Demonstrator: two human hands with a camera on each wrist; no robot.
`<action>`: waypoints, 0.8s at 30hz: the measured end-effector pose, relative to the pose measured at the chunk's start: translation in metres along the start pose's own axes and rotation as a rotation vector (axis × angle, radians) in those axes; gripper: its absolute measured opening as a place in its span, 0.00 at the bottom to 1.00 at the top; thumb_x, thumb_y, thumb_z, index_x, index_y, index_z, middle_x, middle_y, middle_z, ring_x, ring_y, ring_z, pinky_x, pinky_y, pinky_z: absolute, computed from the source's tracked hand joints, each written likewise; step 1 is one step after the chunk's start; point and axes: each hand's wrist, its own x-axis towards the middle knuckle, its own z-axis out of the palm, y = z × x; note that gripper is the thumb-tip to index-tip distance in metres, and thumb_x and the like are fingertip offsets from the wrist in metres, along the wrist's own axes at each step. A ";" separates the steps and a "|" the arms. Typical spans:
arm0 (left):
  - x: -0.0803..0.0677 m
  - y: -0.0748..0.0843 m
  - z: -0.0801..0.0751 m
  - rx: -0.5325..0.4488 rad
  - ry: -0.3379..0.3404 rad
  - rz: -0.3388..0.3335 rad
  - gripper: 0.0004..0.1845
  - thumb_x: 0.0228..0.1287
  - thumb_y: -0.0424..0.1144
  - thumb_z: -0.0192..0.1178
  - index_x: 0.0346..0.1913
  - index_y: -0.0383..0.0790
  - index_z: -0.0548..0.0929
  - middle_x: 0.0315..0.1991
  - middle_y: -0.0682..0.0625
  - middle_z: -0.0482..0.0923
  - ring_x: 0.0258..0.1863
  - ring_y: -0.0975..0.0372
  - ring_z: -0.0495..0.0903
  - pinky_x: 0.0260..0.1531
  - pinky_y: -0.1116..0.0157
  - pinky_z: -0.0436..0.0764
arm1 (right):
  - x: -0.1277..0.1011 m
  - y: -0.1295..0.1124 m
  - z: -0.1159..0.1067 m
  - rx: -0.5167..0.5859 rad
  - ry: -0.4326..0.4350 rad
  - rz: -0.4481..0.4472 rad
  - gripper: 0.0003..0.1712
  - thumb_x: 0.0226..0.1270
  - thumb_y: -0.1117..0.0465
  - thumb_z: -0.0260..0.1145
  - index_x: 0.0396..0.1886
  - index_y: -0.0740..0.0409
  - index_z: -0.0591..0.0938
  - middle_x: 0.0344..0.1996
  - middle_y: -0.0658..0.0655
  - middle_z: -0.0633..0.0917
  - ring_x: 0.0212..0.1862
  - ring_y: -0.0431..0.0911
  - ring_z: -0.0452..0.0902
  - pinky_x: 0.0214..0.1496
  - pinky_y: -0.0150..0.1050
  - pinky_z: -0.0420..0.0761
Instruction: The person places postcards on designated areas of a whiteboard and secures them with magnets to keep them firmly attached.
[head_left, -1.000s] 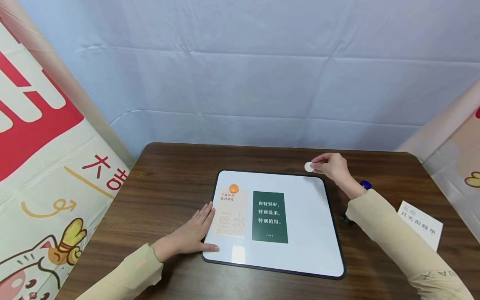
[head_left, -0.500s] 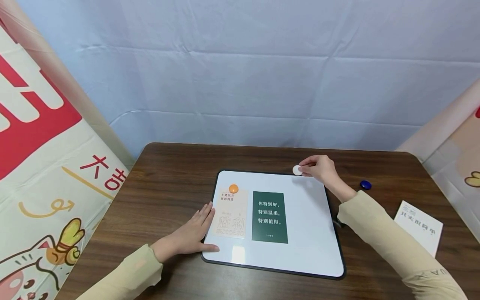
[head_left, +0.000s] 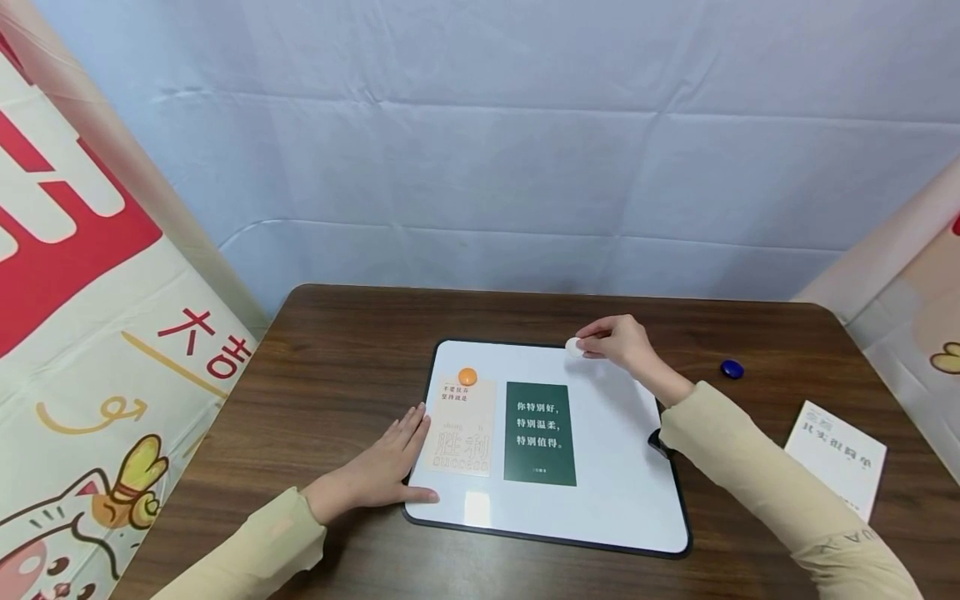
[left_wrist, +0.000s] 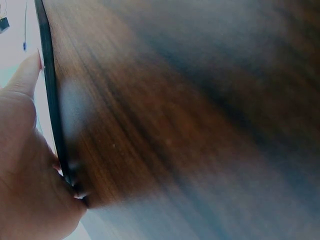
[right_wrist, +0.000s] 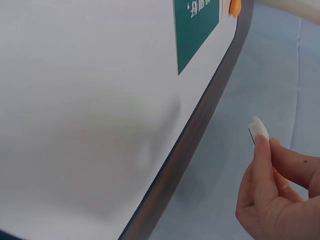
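A whiteboard [head_left: 622,500] with a dark frame lies on the table. My left hand [head_left: 382,467] rests flat over its left edge, fingers straight and thumb on the white surface. Between thumb and fingers, my right hand [head_left: 626,343] pinches a round white magnet [head_left: 573,347] above the board's far edge. In the right wrist view the magnet [right_wrist: 258,129] is seen side-on, apart from the board. A cream card [head_left: 461,429] lies on the board's left, with an orange magnet [head_left: 467,377] at its top. Beside it lies a dark green card [head_left: 538,454].
A blue magnet [head_left: 732,369] sits on the wooden table [head_left: 337,358] to the right. Farther right lies a white card [head_left: 840,454] with printed characters. A small black object [head_left: 658,443] shows at the board's right edge, partly behind my right sleeve.
My right hand has moved left with the white magnet, from beyond the board's far right corner to above its far edge. The blue magnet has come into full view. My left hand has stayed still.
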 end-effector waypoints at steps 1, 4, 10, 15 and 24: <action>0.000 0.000 0.000 0.000 0.000 0.000 0.60 0.48 0.76 0.45 0.71 0.33 0.42 0.72 0.41 0.32 0.70 0.53 0.35 0.67 0.55 0.47 | 0.000 0.000 0.001 0.012 -0.009 0.003 0.16 0.58 0.64 0.66 0.42 0.71 0.81 0.37 0.67 0.82 0.30 0.42 0.82 0.43 0.45 0.79; 0.000 0.000 0.000 -0.003 0.001 0.001 0.59 0.48 0.75 0.46 0.70 0.33 0.42 0.72 0.40 0.32 0.70 0.53 0.35 0.67 0.55 0.47 | 0.000 -0.002 0.006 0.041 -0.031 0.022 0.16 0.58 0.65 0.65 0.43 0.71 0.80 0.38 0.67 0.81 0.30 0.41 0.82 0.43 0.44 0.79; -0.001 0.000 0.000 -0.003 0.005 0.005 0.59 0.48 0.75 0.47 0.70 0.32 0.42 0.72 0.40 0.32 0.70 0.53 0.35 0.66 0.55 0.47 | 0.000 -0.004 0.017 0.091 -0.073 0.052 0.16 0.58 0.66 0.65 0.44 0.72 0.80 0.39 0.67 0.81 0.30 0.41 0.81 0.45 0.45 0.79; -0.002 -0.004 0.000 -0.003 0.002 0.007 0.60 0.48 0.75 0.46 0.70 0.33 0.42 0.72 0.40 0.32 0.71 0.53 0.35 0.66 0.55 0.47 | 0.002 -0.007 0.028 0.107 -0.094 0.072 0.15 0.58 0.67 0.65 0.44 0.72 0.80 0.35 0.64 0.83 0.29 0.41 0.81 0.44 0.45 0.79; -0.004 -0.007 -0.002 -0.013 -0.011 0.006 0.60 0.48 0.75 0.46 0.71 0.33 0.41 0.72 0.41 0.32 0.71 0.53 0.34 0.67 0.55 0.46 | 0.004 -0.009 0.044 0.141 -0.134 0.109 0.15 0.57 0.66 0.66 0.43 0.71 0.80 0.32 0.60 0.82 0.28 0.40 0.80 0.42 0.43 0.80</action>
